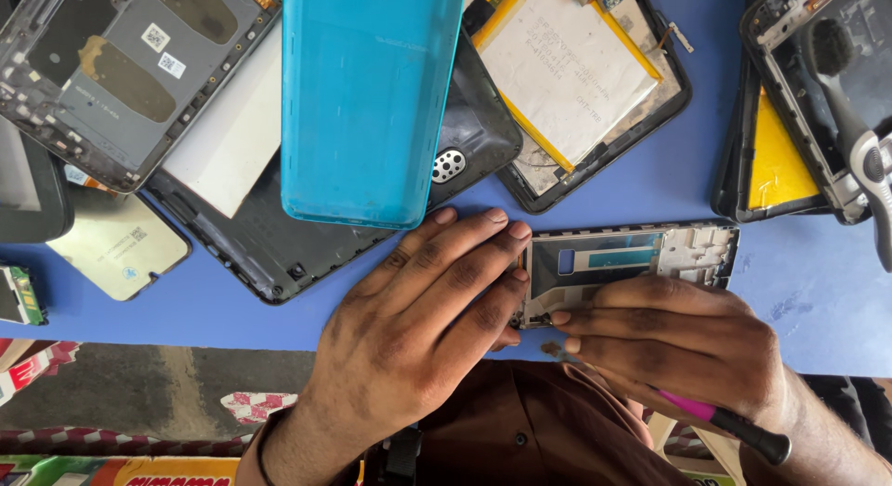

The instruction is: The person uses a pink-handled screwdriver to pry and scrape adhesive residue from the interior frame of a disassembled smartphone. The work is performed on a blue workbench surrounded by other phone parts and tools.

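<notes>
An opened phone frame (641, 254) lies on the blue table (650, 184) near its front edge, metal inner plate facing up. My left hand (423, 309) lies flat with its fingertips pressed against the frame's left end. My right hand (674, 342) covers the frame's lower edge and grips a screwdriver with a pink and black handle (734, 421), whose tip sits at the frame's lower left corner. The tip itself is mostly hidden by my fingers.
A teal phone back cover (367, 96) rests on a black phone shell (307, 235). Other dismantled phones lie around: a grey one (111, 68) far left, one with a white battery (571, 72), one with yellow inside (776, 161). A brush (859, 133) lies far right.
</notes>
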